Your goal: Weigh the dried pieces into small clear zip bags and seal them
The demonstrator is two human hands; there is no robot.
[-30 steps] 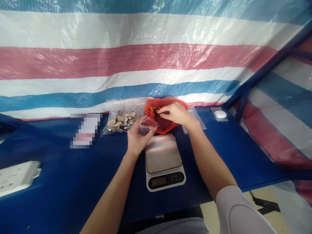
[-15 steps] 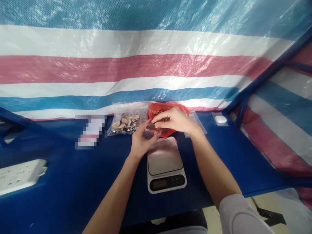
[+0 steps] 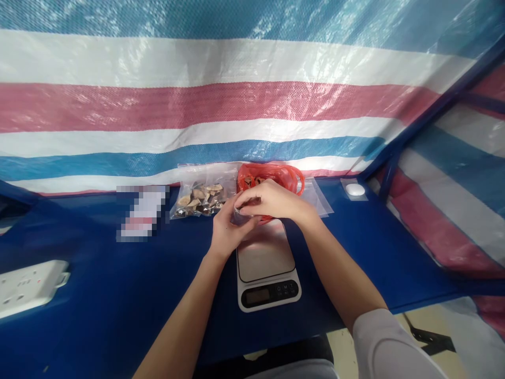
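Note:
My left hand [image 3: 224, 226] holds a small clear plastic bag [image 3: 239, 217] just above the far end of a white kitchen scale [image 3: 266, 266]. Over the bag's mouth sits my right hand [image 3: 270, 201], fingers curled and pinched together; what they hold is hidden. Right behind both hands an open red plastic bag [image 3: 272, 176] holds dark pieces. To its left lies a clear bag of brown and pale dried pieces [image 3: 201, 197].
The blue table [image 3: 98, 295] backs onto a striped tarp wall. A white power strip [image 3: 29, 287] lies at the left edge, a blurred card [image 3: 142, 213] behind it, flat clear bags [image 3: 317, 195] and a small white round object [image 3: 355, 189] at the right.
My right hand came out of the red bag and moved left and nearer, onto the mouth of the small clear bag. My left hand stayed almost in place.

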